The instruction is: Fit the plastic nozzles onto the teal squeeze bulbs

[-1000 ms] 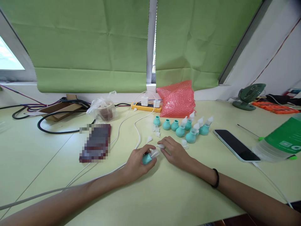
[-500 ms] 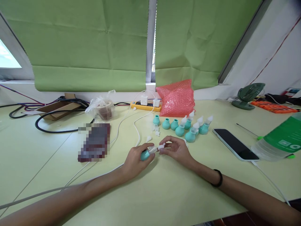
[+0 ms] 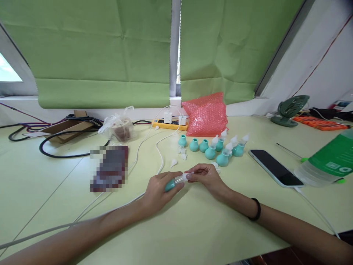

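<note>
My left hand [image 3: 159, 189] is closed around a teal nasal aspirator bulb [image 3: 170, 185] with a clear tube [image 3: 179, 179] at its end, lying on its side and pointing right. My right hand [image 3: 206, 177] pinches a white soft tip [image 3: 188, 176], which meets the clear tube's open end. How far the tip sits over the tube is partly hidden by my fingers. Beyond my hands stand several assembled teal aspirators [image 3: 223, 158] with white tips, and three bare teal bulbs [image 3: 194, 145]. Small loose white tips [image 3: 173, 162] and clear parts [image 3: 182, 149] lie nearby.
A red bubble-wrap bag [image 3: 205, 116] leans at the back beside a yellow power strip [image 3: 169, 125]. To the right are a phone [image 3: 274, 167], a green-labelled bottle [image 3: 327, 162] and a small fan [image 3: 291, 110]. Leftward lie a blurred dark object [image 3: 111, 167], bagged tape [image 3: 121, 129] and cables [image 3: 66, 152].
The white tip in my right hand has moved left onto the end of the clear tube; a gap showed between them before. My left hand still holds the bulb.
</note>
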A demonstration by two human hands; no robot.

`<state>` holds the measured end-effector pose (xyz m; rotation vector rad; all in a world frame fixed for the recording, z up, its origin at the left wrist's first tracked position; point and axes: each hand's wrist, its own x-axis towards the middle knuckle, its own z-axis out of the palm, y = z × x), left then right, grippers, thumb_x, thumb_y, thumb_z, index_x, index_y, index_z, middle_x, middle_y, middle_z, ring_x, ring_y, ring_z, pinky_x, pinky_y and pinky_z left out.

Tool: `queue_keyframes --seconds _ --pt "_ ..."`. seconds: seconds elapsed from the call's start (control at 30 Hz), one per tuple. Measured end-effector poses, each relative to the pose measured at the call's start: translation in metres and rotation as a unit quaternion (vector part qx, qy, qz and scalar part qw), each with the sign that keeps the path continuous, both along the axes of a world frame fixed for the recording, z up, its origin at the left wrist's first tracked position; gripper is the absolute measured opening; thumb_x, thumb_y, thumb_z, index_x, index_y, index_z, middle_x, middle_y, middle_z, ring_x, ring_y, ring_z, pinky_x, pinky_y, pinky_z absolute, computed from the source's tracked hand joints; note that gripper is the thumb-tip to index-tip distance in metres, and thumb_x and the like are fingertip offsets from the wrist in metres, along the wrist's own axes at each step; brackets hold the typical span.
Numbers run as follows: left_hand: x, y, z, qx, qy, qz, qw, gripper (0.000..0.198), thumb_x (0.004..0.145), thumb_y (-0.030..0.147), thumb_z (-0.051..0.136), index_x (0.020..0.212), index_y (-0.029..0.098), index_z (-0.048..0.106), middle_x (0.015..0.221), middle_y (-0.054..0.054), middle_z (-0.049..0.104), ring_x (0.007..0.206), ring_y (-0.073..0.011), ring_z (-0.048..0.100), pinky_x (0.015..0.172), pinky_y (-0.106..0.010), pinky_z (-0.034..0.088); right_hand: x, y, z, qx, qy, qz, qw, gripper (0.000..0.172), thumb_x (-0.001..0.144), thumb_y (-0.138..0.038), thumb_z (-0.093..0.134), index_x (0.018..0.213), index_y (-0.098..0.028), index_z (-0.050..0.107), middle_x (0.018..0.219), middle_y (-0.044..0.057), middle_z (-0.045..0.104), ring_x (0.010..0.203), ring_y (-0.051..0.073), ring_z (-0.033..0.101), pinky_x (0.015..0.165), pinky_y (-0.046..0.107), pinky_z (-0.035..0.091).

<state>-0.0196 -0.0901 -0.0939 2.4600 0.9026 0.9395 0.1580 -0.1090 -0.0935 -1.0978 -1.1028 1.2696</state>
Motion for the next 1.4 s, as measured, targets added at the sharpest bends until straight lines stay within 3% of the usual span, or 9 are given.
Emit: queue_keyframes --seconds 0.23,0.43,0.67,0.77,0.87,1.1,1.27,1.4 --pt "0.002 -0.001 -0.005 0.157 0.095 0.023 0.983 0.026 0.082 0.03 0.041 0.098 0.015 0.054 0.074 -0.006 0.064 0.064 -0.0165 0.059 0.055 -0.025 0.044 -0.006 -0.004 -0.004 -0.014 0.051 -0.035 0.998 0.016 0.049 -0.023 0.073 0.059 -0.015 0.063 0.069 0.003 0.067 0.064 0.014 0.062 0.064 0.029 0.053" --pt "0.001 0.0 -0.004 0.11 0.084 0.024 0.99 0.026 0.082 0.031 0.041 0.102 0.018 0.052 0.078 -0.003 0.063 0.07 -0.0164 0.06 0.059 -0.025 0.044 -0.005 -0.002 -0.001 -0.015 0.027 -0.024 0.999 0.015 0.05 -0.02 0.073 0.059 -0.014 0.063 0.069 0.003 0.067 0.06 0.012 0.061 0.056 0.023 0.053" --pt "-0.002 -0.001 0.0 0.025 0.052 0.017 0.998 0.027 0.083 0.032 0.042 0.106 0.021 0.047 0.098 -0.002 0.062 0.086 -0.0163 0.059 0.072 -0.026 0.045 0.003 0.004 0.002 -0.031 0.059 0.07 0.995 0.014 0.052 -0.018 0.072 0.063 -0.014 0.063 0.072 0.001 0.067 0.064 0.012 0.061 0.059 0.025 0.054" --pt "-0.003 -0.001 0.001 0.014 0.053 -0.001 0.998 0.026 0.083 0.031 0.041 0.107 0.022 0.046 0.099 -0.001 0.062 0.087 -0.0151 0.058 0.073 -0.026 0.045 0.004 0.005 0.001 -0.03 0.075 0.079 0.994 0.013 0.052 -0.016 0.072 0.06 -0.014 0.062 0.07 0.0 0.066 0.063 0.012 0.061 0.06 0.025 0.054" --pt "-0.003 -0.001 -0.001 0.041 0.047 -0.005 0.998 0.025 0.084 0.029 0.041 0.106 0.021 0.046 0.096 -0.002 0.063 0.084 -0.0145 0.059 0.071 -0.025 0.045 0.003 0.004 -0.001 -0.022 0.077 0.067 0.995 0.014 0.051 -0.016 0.073 0.058 -0.014 0.061 0.069 0.001 0.066 0.063 0.012 0.062 0.059 0.024 0.053" --pt "-0.001 -0.001 -0.008 0.184 0.073 0.011 0.98 0.023 0.083 0.03 0.042 0.097 0.015 0.052 0.07 -0.004 0.064 0.06 -0.015 0.059 0.052 -0.024 0.044 0.006 0.005 -0.004 -0.043 0.008 0.067 0.997 0.014 0.051 -0.018 0.072 0.057 -0.013 0.061 0.064 0.003 0.067 0.053 0.011 0.061 0.053 0.02 0.051" --pt "-0.001 -0.004 -0.006 0.186 0.076 0.021 0.979 0.021 0.083 0.03 0.041 0.093 0.015 0.051 0.071 -0.003 0.064 0.062 -0.0152 0.06 0.053 -0.025 0.045 0.006 0.004 0.0 -0.061 0.013 0.099 0.993 0.016 0.052 -0.02 0.072 0.057 -0.012 0.058 0.065 0.003 0.066 0.057 0.014 0.063 0.053 0.021 0.051" --pt "-0.001 -0.004 -0.007 0.169 0.066 0.032 0.983 0.017 0.082 0.03 0.043 0.091 0.016 0.049 0.073 -0.002 0.065 0.064 -0.0153 0.061 0.054 -0.025 0.046 0.003 0.001 0.003 -0.074 0.013 0.097 0.992 0.022 0.053 -0.023 0.071 0.054 -0.012 0.052 0.067 0.003 0.065 0.045 0.013 0.061 0.038 0.018 0.043"
